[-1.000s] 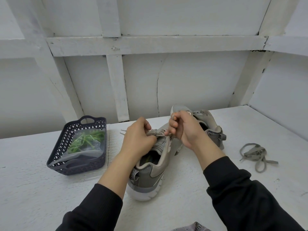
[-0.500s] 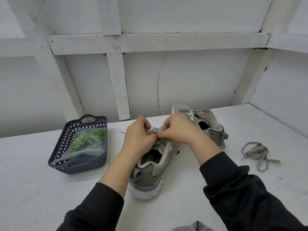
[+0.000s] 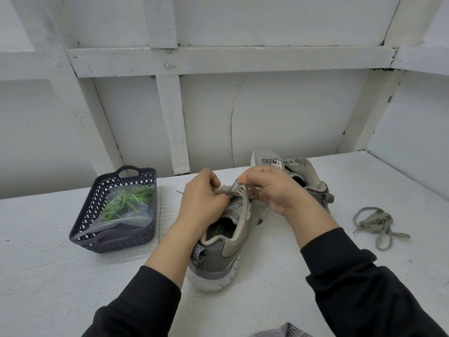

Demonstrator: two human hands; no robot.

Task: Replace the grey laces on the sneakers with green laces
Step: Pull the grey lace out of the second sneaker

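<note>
Head view: two sneakers [image 3: 234,242] [image 3: 300,166], two grey laces [image 3: 224,190] [image 3: 375,221], one basket [image 3: 114,244], two hands [image 3: 201,199] [image 3: 273,190].

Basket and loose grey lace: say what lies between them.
Head view: the near sneaker, its grey lace pinched by the left hand and right hand, with the second sneaker behind, lies between basket and loose lace.

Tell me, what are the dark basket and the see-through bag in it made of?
The basket looks like moulded plastic, matt dark grey, with neat lattice holes. The bag seems thin clear plastic film: shiny, crinkled, green laces showing through.
</note>
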